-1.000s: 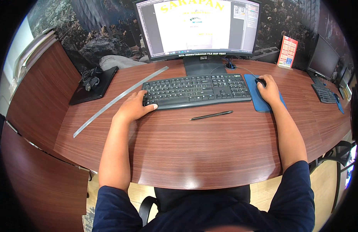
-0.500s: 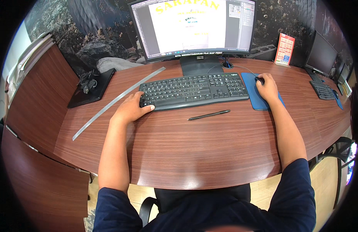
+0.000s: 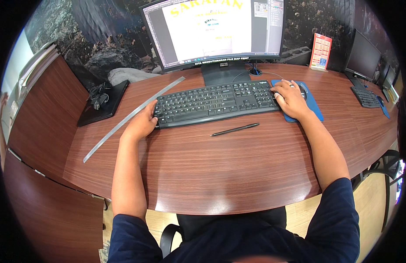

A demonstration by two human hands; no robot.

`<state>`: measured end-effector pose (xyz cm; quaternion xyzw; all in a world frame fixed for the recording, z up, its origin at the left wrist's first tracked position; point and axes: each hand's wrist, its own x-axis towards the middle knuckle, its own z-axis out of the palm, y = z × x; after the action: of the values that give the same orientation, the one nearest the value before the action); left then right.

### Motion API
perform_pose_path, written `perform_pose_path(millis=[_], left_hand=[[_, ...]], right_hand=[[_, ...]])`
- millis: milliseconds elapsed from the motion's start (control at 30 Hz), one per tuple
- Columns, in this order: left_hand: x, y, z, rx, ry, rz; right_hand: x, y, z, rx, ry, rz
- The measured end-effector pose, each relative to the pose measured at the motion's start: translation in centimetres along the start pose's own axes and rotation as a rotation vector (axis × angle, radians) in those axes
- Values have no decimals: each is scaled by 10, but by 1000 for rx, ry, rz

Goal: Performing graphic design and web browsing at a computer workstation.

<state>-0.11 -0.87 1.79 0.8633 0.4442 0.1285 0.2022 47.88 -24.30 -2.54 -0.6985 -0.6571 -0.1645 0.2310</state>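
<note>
A black keyboard (image 3: 198, 104) lies on the brown wooden desk between my hands. My left hand (image 3: 143, 122) is closed around its left end, the fingers along the side edge and the thumb by the near corner. At the other end my right hand (image 3: 292, 100) has its fingers and thumb curled on the keyboard's right edge, by the number keys. Behind that hand a black mouse (image 3: 303, 91) rests on a blue mouse pad (image 3: 316, 110), partly covered by the hand. A black pen (image 3: 235, 129) lies in front of the keyboard.
A long metal ruler (image 3: 124, 125) slants left of the keyboard. Farther left, a black laptop (image 3: 111, 109) carries a coiled cable (image 3: 98, 96). A monitor (image 3: 211, 33) stands behind on its stand. A red desk calendar (image 3: 321, 51) and a second monitor (image 3: 363, 55) with keyboard stand right.
My right hand has left the mouse and moved left onto the keyboard's right edge. My left hand has drawn its thumb back from the near keys to the left end. The view has shifted slightly.
</note>
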Motion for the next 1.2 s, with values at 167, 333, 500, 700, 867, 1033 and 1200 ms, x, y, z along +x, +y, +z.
perform_pose_path(millis=[167,333,500,700,867,1033,1200], left_hand=[[0,7,3,64,7,-14],[6,-13,9,93,65,78],[5,-2,10,126,51,36],[3,3,8,132,33,6],[3,2,8,139,49,33],[3,3,8,145,49,33],[0,2,8,157,60,34]], right_hand=[[-1,1,-2,26,6,3],[0,0,1,48,18,5],[-1,-2,-1,57,12,19],[0,0,1,83,5,15],[0,-1,0,74,20,5],[0,-1,-1,80,11,5],[2,-3,0,73,-5,17]])
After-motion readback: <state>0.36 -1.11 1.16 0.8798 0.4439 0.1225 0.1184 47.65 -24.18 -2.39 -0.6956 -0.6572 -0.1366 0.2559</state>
